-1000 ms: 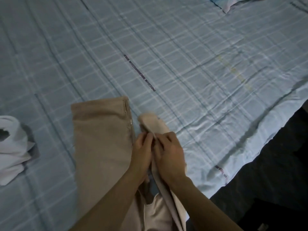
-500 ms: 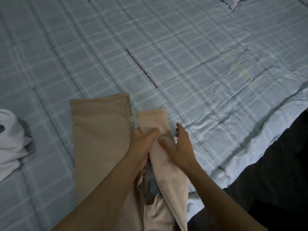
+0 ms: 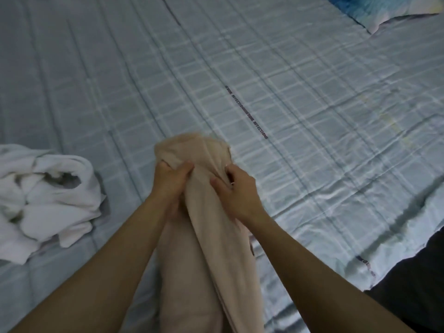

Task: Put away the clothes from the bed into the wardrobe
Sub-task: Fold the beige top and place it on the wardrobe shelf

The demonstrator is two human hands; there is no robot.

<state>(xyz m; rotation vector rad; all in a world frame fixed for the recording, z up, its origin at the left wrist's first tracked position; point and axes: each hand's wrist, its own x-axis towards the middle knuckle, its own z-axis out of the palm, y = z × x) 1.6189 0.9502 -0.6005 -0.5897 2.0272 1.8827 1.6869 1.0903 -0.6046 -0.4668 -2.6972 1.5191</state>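
Observation:
Beige trousers [image 3: 204, 267] are bunched up and lifted off the bed at their top end, hanging down toward me. My left hand [image 3: 169, 181] grips the gathered fabric on its left side, thumb across the front. My right hand [image 3: 236, 191] grips the same bundle on its right side, fingers curled into the cloth. A crumpled white garment [image 3: 45, 195] lies on the bed at the left, apart from both hands. The wardrobe is out of view.
The bed [image 3: 300, 104] is covered with a pale blue checked sheet that fills most of the view. A patterned pillow [image 3: 384, 10] lies at the top right corner. The bed's edge runs along the lower right, with dark floor [image 3: 413, 284] beyond it.
The trousers lay flat on the sheet with my hands on a folded leg; now both hands have gathered them into a bundle and raised it. The view has shifted toward the bed's middle.

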